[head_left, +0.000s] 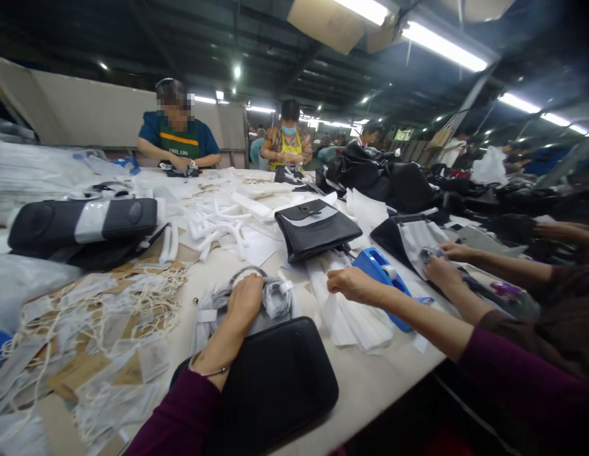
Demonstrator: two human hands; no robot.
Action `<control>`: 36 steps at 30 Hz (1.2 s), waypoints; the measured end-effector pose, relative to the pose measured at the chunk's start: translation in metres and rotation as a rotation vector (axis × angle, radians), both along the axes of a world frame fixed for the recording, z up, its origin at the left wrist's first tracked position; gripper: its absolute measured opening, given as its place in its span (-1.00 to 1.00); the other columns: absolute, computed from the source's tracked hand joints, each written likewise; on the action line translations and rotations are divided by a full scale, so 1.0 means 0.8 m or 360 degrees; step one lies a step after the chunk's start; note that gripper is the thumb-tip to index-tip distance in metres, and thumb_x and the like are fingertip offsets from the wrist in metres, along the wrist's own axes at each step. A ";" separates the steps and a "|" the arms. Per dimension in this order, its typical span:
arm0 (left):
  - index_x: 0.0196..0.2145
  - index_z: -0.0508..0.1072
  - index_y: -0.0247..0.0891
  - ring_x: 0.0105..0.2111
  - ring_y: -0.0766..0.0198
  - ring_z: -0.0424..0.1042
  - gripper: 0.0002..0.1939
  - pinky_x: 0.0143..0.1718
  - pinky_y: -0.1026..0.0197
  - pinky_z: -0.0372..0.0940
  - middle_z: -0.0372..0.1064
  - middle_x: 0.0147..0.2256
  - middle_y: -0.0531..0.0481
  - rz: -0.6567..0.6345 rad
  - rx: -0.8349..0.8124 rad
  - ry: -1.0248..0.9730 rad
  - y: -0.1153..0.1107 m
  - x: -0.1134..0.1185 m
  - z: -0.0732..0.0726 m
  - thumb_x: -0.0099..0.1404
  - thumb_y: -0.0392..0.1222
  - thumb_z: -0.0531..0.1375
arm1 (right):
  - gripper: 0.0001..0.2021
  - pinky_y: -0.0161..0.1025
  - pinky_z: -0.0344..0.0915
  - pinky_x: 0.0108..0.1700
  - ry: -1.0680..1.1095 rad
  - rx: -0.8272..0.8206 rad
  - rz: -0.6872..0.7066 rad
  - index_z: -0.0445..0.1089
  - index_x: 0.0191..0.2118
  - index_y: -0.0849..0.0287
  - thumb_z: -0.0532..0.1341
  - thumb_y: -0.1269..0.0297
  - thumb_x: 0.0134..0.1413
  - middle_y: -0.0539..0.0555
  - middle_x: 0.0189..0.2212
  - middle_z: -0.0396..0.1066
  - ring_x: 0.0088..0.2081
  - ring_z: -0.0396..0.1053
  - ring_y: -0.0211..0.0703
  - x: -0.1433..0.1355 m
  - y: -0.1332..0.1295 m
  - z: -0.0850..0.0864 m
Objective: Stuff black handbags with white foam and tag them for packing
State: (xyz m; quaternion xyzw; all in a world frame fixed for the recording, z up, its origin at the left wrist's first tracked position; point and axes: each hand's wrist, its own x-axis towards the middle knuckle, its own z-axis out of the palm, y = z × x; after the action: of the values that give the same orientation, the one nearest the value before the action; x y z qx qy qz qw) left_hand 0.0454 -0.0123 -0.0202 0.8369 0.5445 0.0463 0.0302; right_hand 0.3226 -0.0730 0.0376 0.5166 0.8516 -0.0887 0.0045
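A black bag (285, 373) lies on the table right in front of me, its far end covered with clear plastic and wrapped, coiled straps (277, 297). My left hand (246, 299) is closed around the wrapped handle at that end, with the fingertips partly hidden. To the right, my right hand (354, 285) pinches the edge of a thin white paper sheet (330, 311) above a stack of white paper (363, 329). Just beyond that hand is a blue tape dispenser (380, 269). Farther back rests a black flap bag (318, 228) with a buckle.
Cords, tags and small plastic bags (128, 329) cover the left side. A dark bag (85, 225) and white tubes (218, 231) lie farther back. Black bags (384, 177) are piled back right. At my right, a co-worker's hands (441, 266) handle another bag; two people work opposite.
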 end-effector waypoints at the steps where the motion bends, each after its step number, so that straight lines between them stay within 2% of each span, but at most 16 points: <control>1: -0.19 0.43 -0.34 -0.14 0.15 0.40 -0.65 -0.11 0.16 0.23 0.39 -0.14 -0.19 -0.0002 -0.0002 0.0010 0.000 0.000 0.000 0.34 -0.43 -0.13 | -0.77 -0.32 -0.06 -0.45 -0.0128 0.0039 0.0037 0.38 -0.47 0.23 0.07 0.66 -0.07 0.05 -0.38 0.36 -0.41 0.29 -0.27 -0.001 -0.002 0.001; 3: -0.19 0.43 -0.34 -0.14 0.16 0.40 -0.65 -0.11 0.17 0.23 0.39 -0.14 -0.18 -0.0005 -0.0002 0.0027 0.001 0.000 0.000 0.34 -0.43 -0.14 | -0.75 -0.29 -0.09 -0.46 -0.0401 0.0107 0.0137 0.36 -0.47 0.25 0.05 0.70 -0.11 0.09 -0.36 0.36 -0.40 0.30 -0.25 -0.004 -0.007 0.003; 5: -0.19 0.43 -0.34 -0.14 0.15 0.40 -0.63 -0.12 0.16 0.24 0.39 -0.14 -0.18 -0.0003 0.0000 0.0043 0.002 0.001 0.000 0.34 -0.43 -0.15 | -0.72 -0.29 -0.09 -0.46 -0.0530 0.0150 0.0205 0.38 -0.36 0.25 0.04 0.70 -0.09 0.13 -0.34 0.36 -0.38 0.31 -0.22 -0.008 -0.009 0.003; 7: -0.19 0.44 -0.33 -0.14 0.14 0.40 -0.63 -0.13 0.16 0.24 0.39 -0.15 -0.19 -0.0004 0.0001 0.0054 0.002 0.002 0.001 0.34 -0.42 -0.15 | -0.59 -0.30 -0.07 -0.44 -0.0512 0.0161 0.0221 0.36 -0.14 0.24 0.03 0.70 -0.09 0.13 -0.32 0.37 -0.38 0.31 -0.21 -0.010 -0.010 -0.001; 9: -0.19 0.45 -0.32 -0.15 0.15 0.41 -0.64 -0.14 0.16 0.25 0.39 -0.15 -0.19 -0.0002 0.0001 0.0063 0.003 0.003 0.001 0.35 -0.42 -0.14 | -0.43 -0.31 -0.04 -0.43 -0.0435 0.0155 0.0191 0.24 0.06 0.21 0.02 0.72 -0.13 0.11 -0.32 0.37 -0.39 0.30 -0.21 -0.009 -0.010 -0.005; 12: -0.19 0.45 -0.32 -0.16 0.16 0.41 -0.64 -0.14 0.17 0.25 0.39 -0.15 -0.18 0.0008 0.0006 0.0070 0.003 0.002 0.000 0.35 -0.41 -0.13 | -0.32 -0.33 0.00 -0.42 -0.0262 0.0162 0.0100 0.13 0.15 0.15 0.01 0.73 -0.15 0.07 -0.31 0.35 -0.39 0.29 -0.22 -0.002 -0.008 -0.008; 14: -0.19 0.45 -0.33 -0.15 0.18 0.40 -0.65 -0.13 0.18 0.25 0.39 -0.14 -0.17 0.0009 0.0013 0.0073 0.004 0.002 -0.001 0.35 -0.40 -0.12 | -0.35 -0.35 0.00 -0.42 -0.0147 0.0176 0.0050 0.19 0.11 0.13 0.00 0.73 -0.15 0.06 -0.30 0.31 -0.40 0.27 -0.24 0.005 -0.006 -0.006; 17: -0.19 0.45 -0.32 -0.12 0.19 0.38 -0.66 -0.10 0.20 0.24 0.39 -0.13 -0.15 0.0008 0.0026 0.0078 0.005 0.001 -0.002 0.35 -0.39 -0.11 | -0.53 -0.37 0.03 -0.41 -0.0055 0.0092 0.0089 0.41 -0.19 0.21 0.00 0.76 -0.20 0.06 -0.32 0.25 -0.40 0.24 -0.29 0.016 -0.003 -0.002; 19: -0.20 0.44 -0.32 -0.11 0.18 0.38 -0.67 -0.09 0.20 0.24 0.39 -0.13 -0.15 0.0008 0.0035 0.0083 0.006 0.001 -0.003 0.35 -0.39 -0.11 | -0.59 -0.39 0.06 -0.40 -0.0031 0.0018 0.0154 0.44 -0.33 0.25 0.00 0.77 -0.23 0.06 -0.33 0.24 -0.39 0.25 -0.31 0.020 -0.003 -0.001; 23: -0.17 0.43 -0.34 -0.08 0.15 0.36 -0.67 -0.06 0.18 0.23 0.39 -0.11 -0.18 0.0017 0.0065 0.0089 0.007 0.001 -0.003 0.33 -0.40 -0.11 | -0.59 -0.39 0.08 -0.37 -0.0066 0.0084 0.0197 0.42 -0.23 0.25 0.01 0.76 -0.13 0.06 -0.29 0.27 -0.36 0.26 -0.31 0.019 -0.015 0.003; 26: -0.15 0.42 -0.38 -0.08 0.10 0.37 -0.64 -0.06 0.15 0.24 0.39 -0.12 -0.23 0.0051 0.0090 0.0099 0.007 0.001 -0.003 0.32 -0.43 -0.13 | -0.74 -0.32 0.12 -0.33 -0.0173 0.0279 0.0216 0.40 -0.31 0.24 0.05 0.66 0.04 0.09 -0.28 0.29 -0.33 0.26 -0.24 0.015 -0.028 0.009; 28: -0.15 0.43 -0.41 -0.07 0.07 0.37 -0.64 -0.08 0.13 0.26 0.39 -0.11 -0.26 0.0071 0.0096 0.0104 0.006 0.001 -0.004 0.33 -0.41 -0.14 | -0.78 -0.25 0.18 -0.24 -0.0232 0.0411 0.0272 0.38 -0.39 0.24 0.06 0.61 0.11 0.13 -0.24 0.33 -0.24 0.28 -0.15 0.013 -0.037 0.014; 32: -0.13 0.43 -0.44 -0.06 0.06 0.38 -0.64 -0.09 0.13 0.27 0.40 -0.10 -0.29 0.0106 0.0089 0.0096 0.007 -0.001 -0.005 0.36 -0.35 -0.13 | -0.79 0.00 0.15 0.07 -0.0161 0.0518 0.0566 0.40 -0.39 0.24 0.07 0.55 0.17 0.21 0.01 0.33 0.10 0.19 0.03 0.004 -0.075 0.023; 34: -0.12 0.43 -0.43 -0.06 0.07 0.39 -0.64 -0.08 0.14 0.27 0.41 -0.10 -0.28 0.0110 0.0069 0.0084 0.008 -0.002 -0.005 0.36 -0.33 -0.13 | -0.77 0.03 0.09 0.18 -0.0058 0.0400 0.0660 0.42 -0.33 0.21 0.04 0.53 0.20 0.19 0.01 0.36 0.18 0.14 -0.01 -0.003 -0.117 0.027; 36: -0.13 0.44 -0.42 -0.06 0.07 0.40 -0.64 -0.08 0.13 0.27 0.42 -0.10 -0.29 0.0104 0.0035 0.0071 0.011 -0.004 -0.005 0.35 -0.32 -0.11 | -0.76 -0.03 0.09 0.23 0.0052 0.0197 0.0602 0.44 -0.29 0.12 0.04 0.47 0.23 0.12 -0.08 0.44 0.15 0.21 -0.10 -0.012 -0.174 0.029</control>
State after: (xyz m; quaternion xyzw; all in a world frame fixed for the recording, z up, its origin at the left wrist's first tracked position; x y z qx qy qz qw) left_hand 0.0425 -0.0039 -0.0241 0.8198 0.5716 0.0344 0.0073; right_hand 0.3132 -0.2126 0.0611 0.3452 0.9373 -0.0422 -0.0246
